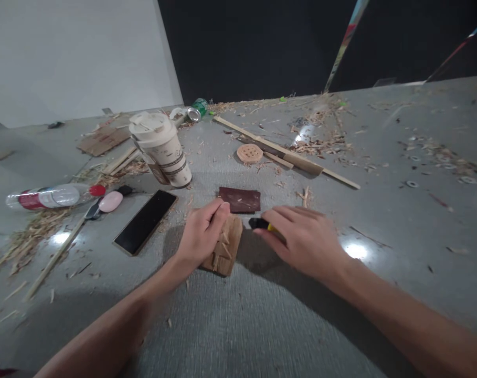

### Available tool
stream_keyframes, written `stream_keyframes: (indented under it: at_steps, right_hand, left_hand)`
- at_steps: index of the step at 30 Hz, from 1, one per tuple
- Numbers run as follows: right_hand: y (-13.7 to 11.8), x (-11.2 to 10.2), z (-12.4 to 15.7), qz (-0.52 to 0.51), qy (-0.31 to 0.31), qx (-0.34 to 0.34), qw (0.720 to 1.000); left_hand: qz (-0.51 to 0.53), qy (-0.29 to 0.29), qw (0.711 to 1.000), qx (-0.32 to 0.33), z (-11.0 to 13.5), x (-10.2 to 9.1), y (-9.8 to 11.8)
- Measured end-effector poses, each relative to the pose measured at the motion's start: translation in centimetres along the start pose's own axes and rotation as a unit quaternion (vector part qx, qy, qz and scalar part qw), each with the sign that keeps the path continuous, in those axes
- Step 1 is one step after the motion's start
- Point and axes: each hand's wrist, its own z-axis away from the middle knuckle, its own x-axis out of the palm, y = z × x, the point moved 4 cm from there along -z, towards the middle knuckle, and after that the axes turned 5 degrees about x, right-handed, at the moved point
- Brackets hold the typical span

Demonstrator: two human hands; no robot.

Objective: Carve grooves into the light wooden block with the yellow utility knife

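Wood block (224, 245): on grey floor, mid-frame, carved face up | left hand (201, 236): closed over its left edge, pinning it | right hand (301, 236): fingers curled on yellow-black knife (262, 224) beside block | handling, judged: light, rigid, splinter-prone; grip by uncut side edges.

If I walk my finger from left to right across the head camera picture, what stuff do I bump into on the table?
Plastic bottle → pink oval thing → black phone → left hand on the wood block → right hand over a black-and-yellow tool → small white ring.
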Motion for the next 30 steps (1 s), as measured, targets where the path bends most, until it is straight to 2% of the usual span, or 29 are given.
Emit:
stream_keyframes:
  at_steps: [3, 7, 12, 15, 17, 19, 21, 23, 24, 25, 27, 30]
  right_hand:
    - [1.1, -0.2, -0.1, -0.025, 0.004, 0.051, 0.998]
    - [0.4, 0.3, 0.3, -0.064, -0.020, 0.031, 0.997]
    - [-1.7, 1.2, 1.1, -0.119, -0.065, -0.004, 0.991]
    - [-1.9, 1.7, 1.2, -0.137, -0.091, 0.005, 0.986]
    - [-1.6, 1.9, 1.2, -0.142, -0.102, 0.021, 0.984]
    - [-1.4, 2.1, 1.1, -0.146, -0.112, 0.034, 0.982]
    - [-1.2, 2.1, 1.1, -0.149, -0.119, 0.042, 0.981]
    - [-1.2, 2.2, 1.1, -0.152, -0.120, 0.049, 0.980]
    - [-1.2, 2.2, 1.1, -0.154, -0.119, 0.051, 0.980]
    - [-1.2, 2.3, 1.1, -0.155, -0.118, 0.053, 0.979]
    - [-1.3, 2.3, 1.0, -0.157, -0.115, 0.055, 0.979]
    - [-1.3, 2.3, 0.9, -0.159, -0.113, 0.056, 0.979]
  left_hand:
    - [0.001, -0.007, 1.000, 0.001, 0.0, 0.1, -0.1]
    - [0.026, -0.012, 0.999, 0.017, 0.0, 0.2, 0.0]
    - [0.060, -0.088, 0.992, 0.068, 0.6, 0.9, 1.5]
    - [0.030, -0.143, 0.986, 0.079, 0.3, 0.3, 2.7]
    - [-0.029, -0.192, 0.979, 0.065, -0.1, -1.1, 2.6]
    - [-0.157, -0.188, 0.969, 0.032, -0.6, -3.7, 1.4]
    - [-0.340, -0.156, 0.927, -0.018, -0.7, -6.8, -0.8]
    - [-0.409, -0.119, 0.902, -0.069, -0.2, -9.6, -3.2]
    - [-0.452, -0.121, 0.878, -0.098, 0.2, -10.6, -4.4]
    - [-0.472, -0.132, 0.863, -0.127, 0.6, -11.3, -5.4]
    - [-0.469, -0.143, 0.857, -0.160, 1.2, -12.1, -6.8]
    - [-0.467, -0.140, 0.861, -0.143, 1.4, -12.2, -7.2]
